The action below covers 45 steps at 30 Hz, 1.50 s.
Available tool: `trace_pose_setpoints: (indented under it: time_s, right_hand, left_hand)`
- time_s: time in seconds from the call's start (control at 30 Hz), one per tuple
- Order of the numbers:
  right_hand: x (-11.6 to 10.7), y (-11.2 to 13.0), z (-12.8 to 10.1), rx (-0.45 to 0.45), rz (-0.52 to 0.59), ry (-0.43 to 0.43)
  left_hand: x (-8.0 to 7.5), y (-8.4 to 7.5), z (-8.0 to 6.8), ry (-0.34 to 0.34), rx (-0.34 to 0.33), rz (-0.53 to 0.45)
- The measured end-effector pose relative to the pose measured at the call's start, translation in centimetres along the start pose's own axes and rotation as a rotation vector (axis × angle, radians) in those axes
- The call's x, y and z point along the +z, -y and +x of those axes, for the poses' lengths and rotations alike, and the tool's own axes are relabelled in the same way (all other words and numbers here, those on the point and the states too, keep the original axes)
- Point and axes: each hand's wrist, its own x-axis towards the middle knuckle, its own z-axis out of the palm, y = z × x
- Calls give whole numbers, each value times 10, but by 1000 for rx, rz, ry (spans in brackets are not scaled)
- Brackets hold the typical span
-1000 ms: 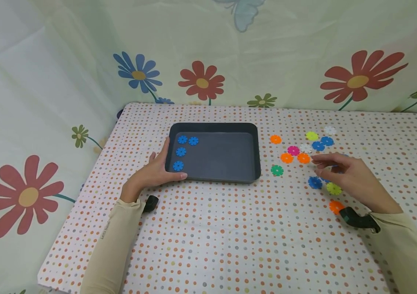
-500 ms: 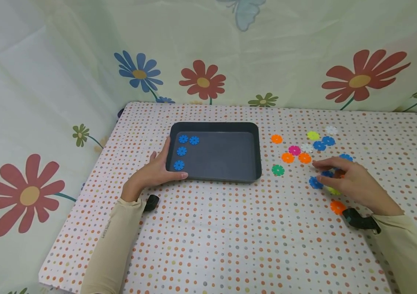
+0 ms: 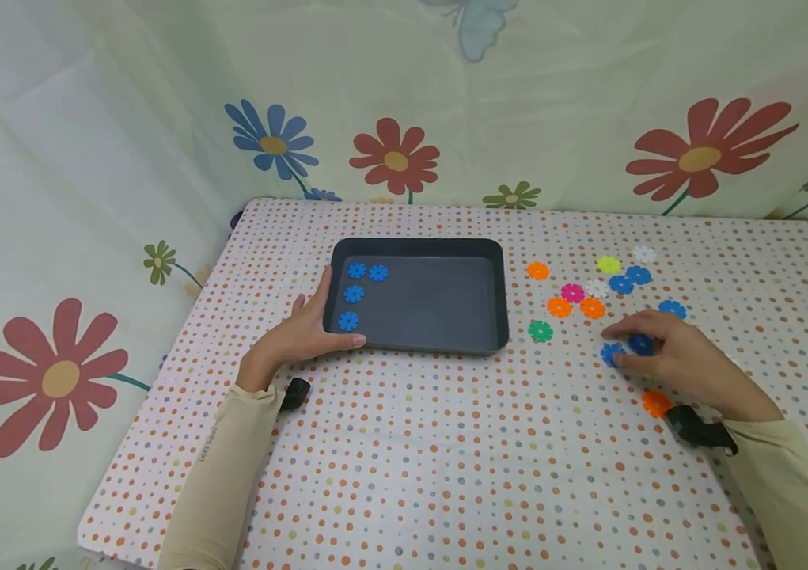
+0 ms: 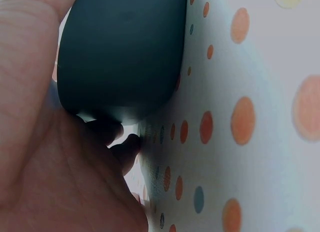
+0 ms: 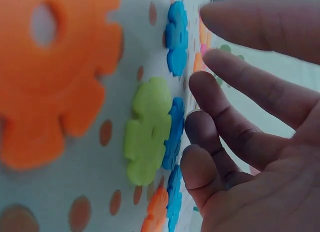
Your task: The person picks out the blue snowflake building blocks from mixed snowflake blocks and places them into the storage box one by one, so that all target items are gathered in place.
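Note:
My left hand [image 3: 301, 328] holds a dark grey rectangular tray [image 3: 439, 309] by its near left corner, thumb along the near rim and fingers at the left wall. In the left wrist view the tray's dark outer wall [image 4: 120, 52] lies against this hand. Inside the tray are several blue notched discs [image 3: 349, 321]. My right hand [image 3: 684, 360] is over the scattered discs, thumb and fingers spread apart with nothing between them. Its thumb tip overlaps a blue disc [image 3: 611, 355] in the head view; another blue disc [image 3: 641, 344] shows between thumb and fingers.
Right of the tray lie an orange disc [image 3: 537, 271], a green disc [image 3: 540, 331], a pink disc [image 3: 572, 294] and several others. Another orange disc [image 3: 656, 404] sits by the right wrist. A flowered curtain [image 3: 553, 103] hangs behind the dotted table [image 3: 411, 459].
My right hand has shifted slightly toward me and lowered over the near blue discs, uncovering a blue disc behind it and covering the near yellow-green one. The left hand stays at the tray.

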Motion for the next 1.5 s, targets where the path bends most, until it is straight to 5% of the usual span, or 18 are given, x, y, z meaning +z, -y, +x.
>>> trace_pose_setpoints:
  time_s: [0.17,0.67,1.17,1.5]
  right_hand:
    - [0,-2,-1,-35,-7,26]
    - [6,0,0,-162,-70,-72]
    - [6,5,-3,-84,-19,-118]
    - [7,9,1,-101,120,-134]
  left_hand:
    - [0,-1,0,-1,4,-2]
    - [1,0,0,-6,6,-20]
    - [1,1,1,-6,28,-7]
    - [1,0,1,-6,17,-8]
